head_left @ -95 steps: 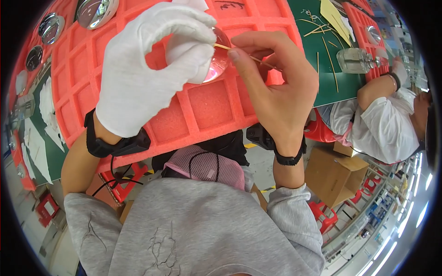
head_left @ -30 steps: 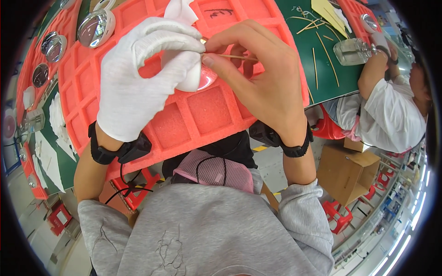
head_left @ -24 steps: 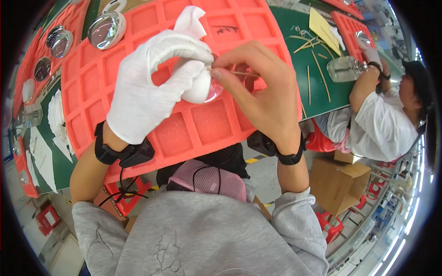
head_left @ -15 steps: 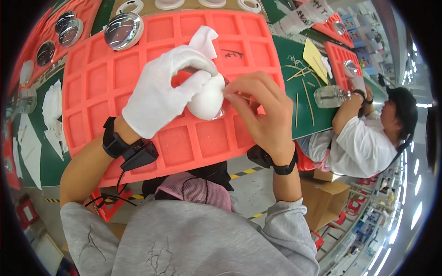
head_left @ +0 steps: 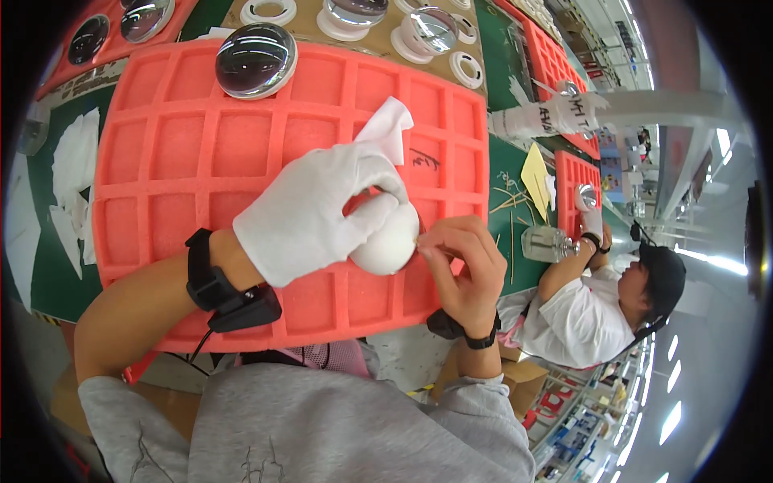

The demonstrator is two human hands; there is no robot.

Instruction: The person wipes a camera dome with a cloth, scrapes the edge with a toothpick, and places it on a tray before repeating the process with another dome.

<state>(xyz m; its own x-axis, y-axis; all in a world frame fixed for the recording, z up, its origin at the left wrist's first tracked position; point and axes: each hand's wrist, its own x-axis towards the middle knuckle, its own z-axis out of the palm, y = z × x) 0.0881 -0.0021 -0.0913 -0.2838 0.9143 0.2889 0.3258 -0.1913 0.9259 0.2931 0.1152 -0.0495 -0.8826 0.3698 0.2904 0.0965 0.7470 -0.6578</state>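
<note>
My left hand (head_left: 318, 213), in a white glove, grips a round glass lens wrapped in a white cloth (head_left: 389, 238); a corner of the cloth (head_left: 386, 133) sticks up behind my fingers. My bare right hand (head_left: 460, 266) pinches a thin wooden stick against the right edge of the wrapped lens. Both hands hover over a red foam tray (head_left: 177, 161) with square pockets. A clear domed lens (head_left: 256, 60) sits in a pocket at the tray's far edge.
Beyond the tray lie more lenses (head_left: 431, 28) and white rings (head_left: 266, 11) on a brown board. White wipes (head_left: 74, 173) lie on the green mat at left. Wooden sticks (head_left: 509, 197) lie at right, where another person (head_left: 596, 306) works at a second red tray (head_left: 576, 173).
My view has swung so the tray's far edge and the domed lens show. Both hands have dropped lower over the tray, and the cloth now covers the lens fully.
</note>
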